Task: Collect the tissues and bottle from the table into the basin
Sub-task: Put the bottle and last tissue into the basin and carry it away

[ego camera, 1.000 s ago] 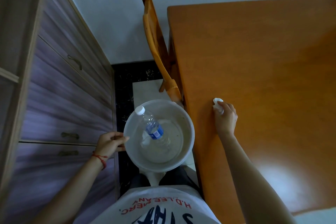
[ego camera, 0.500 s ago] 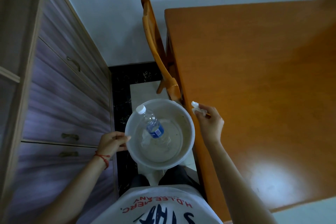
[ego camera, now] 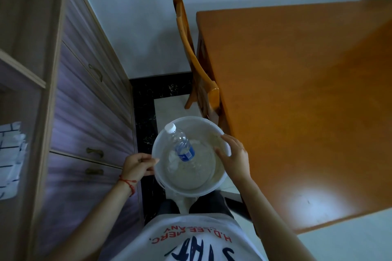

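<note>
A white plastic basin (ego camera: 192, 194) hangs in front of my body, just left of the orange wooden table (ego camera: 297, 101). A clear water bottle (ego camera: 182, 146) with a white cap and blue label lies slanted inside it. Crumpled white tissue (ego camera: 172, 162) rests on the basin's bottom beside the bottle. My left hand (ego camera: 137, 165) grips the basin's left rim. My right hand (ego camera: 233, 157) hovers palm down over the basin's right side with its fingers spread; no tissue shows in it. No tissue is visible on the tabletop.
A wooden chair (ego camera: 191, 55) stands pushed against the table's left edge, just beyond the basin. A tall cabinet with purple-grey drawers (ego camera: 84, 101) runs along the left. A narrow strip of floor (ego camera: 146, 108) lies between the cabinet and the table.
My right hand lifted a small white tissue off the table's edge and carried it left over the basin. Now its fingers are spread and the tissue no longer shows. The left hand kept hold of the rim.
</note>
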